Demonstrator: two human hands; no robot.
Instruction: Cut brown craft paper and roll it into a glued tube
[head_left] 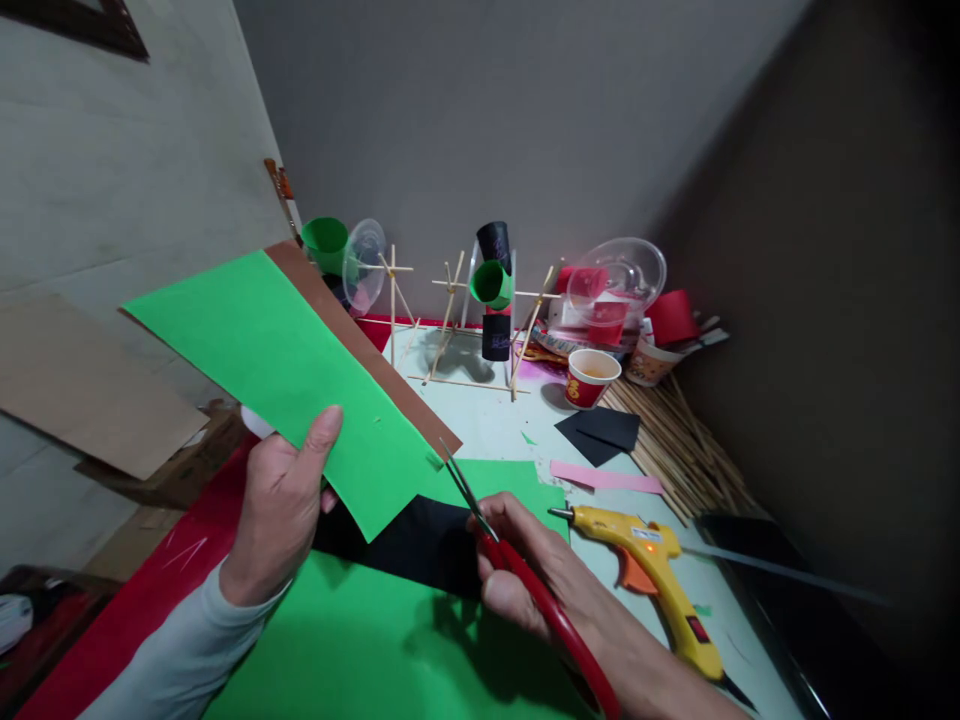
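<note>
My left hand (281,500) pinches a green sheet of paper (289,350) together with a brown sheet (360,350) that shows behind its upper edge. The thumb lies on the green face. In my right hand (525,560) is a pair of red-handled scissors (544,600), its blades pointing up and left at the right corner of the two sheets. Whether the blades are around the paper or just beside it, I cannot tell. Below both hands lie a large green sheet (322,640) and a black piece of paper (427,540).
A yellow glue gun (652,560) lies right of the scissors. Behind it are black paper pieces (600,432), a pink strip (606,477), a paper cup (592,378) and wooden sticks (690,450). A stick frame with green and black cups (493,285) stands at the back.
</note>
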